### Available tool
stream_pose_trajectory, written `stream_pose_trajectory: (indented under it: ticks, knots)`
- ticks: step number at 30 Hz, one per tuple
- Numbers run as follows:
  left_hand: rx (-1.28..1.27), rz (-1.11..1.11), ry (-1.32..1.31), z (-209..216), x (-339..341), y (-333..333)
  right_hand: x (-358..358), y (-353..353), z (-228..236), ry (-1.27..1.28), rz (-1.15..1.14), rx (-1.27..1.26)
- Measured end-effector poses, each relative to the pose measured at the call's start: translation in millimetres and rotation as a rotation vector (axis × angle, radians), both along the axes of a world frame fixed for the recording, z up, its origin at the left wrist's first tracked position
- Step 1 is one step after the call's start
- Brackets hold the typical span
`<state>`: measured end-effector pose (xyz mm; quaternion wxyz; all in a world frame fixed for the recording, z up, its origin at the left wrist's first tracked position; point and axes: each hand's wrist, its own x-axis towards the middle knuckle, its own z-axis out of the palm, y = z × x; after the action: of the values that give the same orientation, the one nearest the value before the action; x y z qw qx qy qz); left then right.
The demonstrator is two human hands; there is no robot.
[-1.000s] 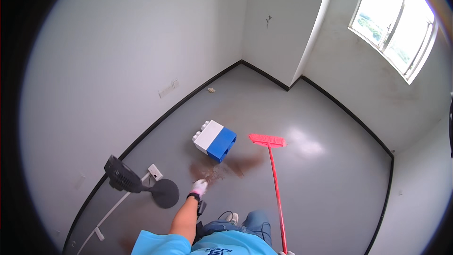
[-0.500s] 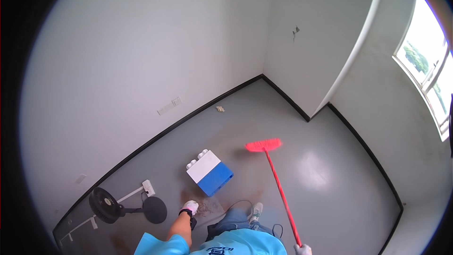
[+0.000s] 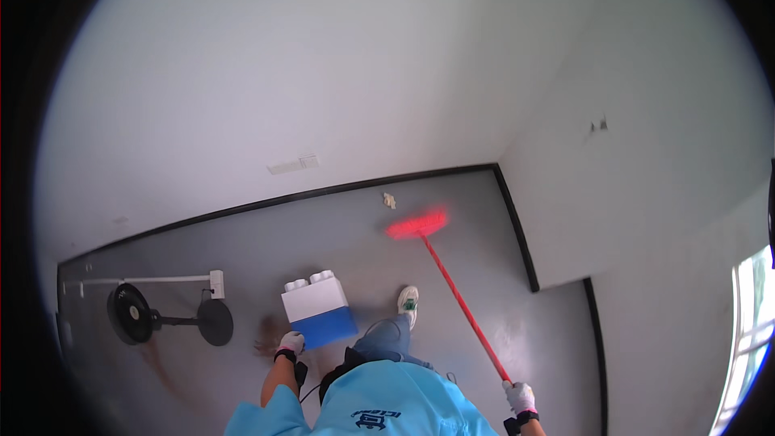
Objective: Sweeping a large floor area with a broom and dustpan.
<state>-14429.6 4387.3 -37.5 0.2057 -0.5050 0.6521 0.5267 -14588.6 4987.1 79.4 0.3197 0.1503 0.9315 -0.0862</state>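
My right hand, in a white glove, is closed around the red handle of a broom. The handle slants up and to the left, ending in a wide head with pinkish-red bristles, slightly blurred. My left hand, also gloved in white, hangs at the lower left with its fingers curled; what it holds, if anything, is hidden. Just beyond and right of it in the picture is a box-shaped block, white with round studs on top and blue below. A brownish patch shows left of that hand.
A black standing fan with a round base is at the left, near a white socket box and its conduit. A crumpled pale scrap lies by the dark skirting. Walls meet in a corner; a window is at right.
The view has turned right. The broom head has come closer to the pale scrap, and my right hand shows more fully. My left hand now appears beside the block's blue part. One foot has stepped forward.
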Motion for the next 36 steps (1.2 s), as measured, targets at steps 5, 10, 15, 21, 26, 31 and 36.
stream_pose_trajectory:
  ticks: [5, 10, 15, 21, 26, 31, 36]
  knots:
    - [0.052, 0.259, 0.155, 41.6, -121.5, 29.9, -149.3, -5.7, 25.4, -0.046, 0.236, 0.129]
    - [-0.028, 0.367, 0.269, 66.0, -218.6, 44.2, -274.4, 28.6, 76.5, -0.115, 0.386, 0.151]
    - [-0.101, 0.566, 0.252, 66.6, -256.1, 81.6, -402.4, 21.1, 102.3, -0.365, 0.029, -0.180]
    - [0.037, 0.992, 0.018, -3.3, -217.2, 233.8, -531.3, -81.6, 84.4, -0.663, 0.134, -0.461]
    - [0.122, 1.313, 0.018, 23.8, -241.3, 349.3, -585.7, -132.6, 44.7, -0.760, 0.287, -0.298]
    - [0.047, 1.418, -0.029, 27.9, -269.7, 423.5, -682.9, -108.3, 82.9, -1.176, -0.103, -0.371]
    - [0.045, 1.566, 0.004, 21.7, -289.3, 448.0, -724.6, -133.4, 171.7, -1.129, 0.055, -0.166]
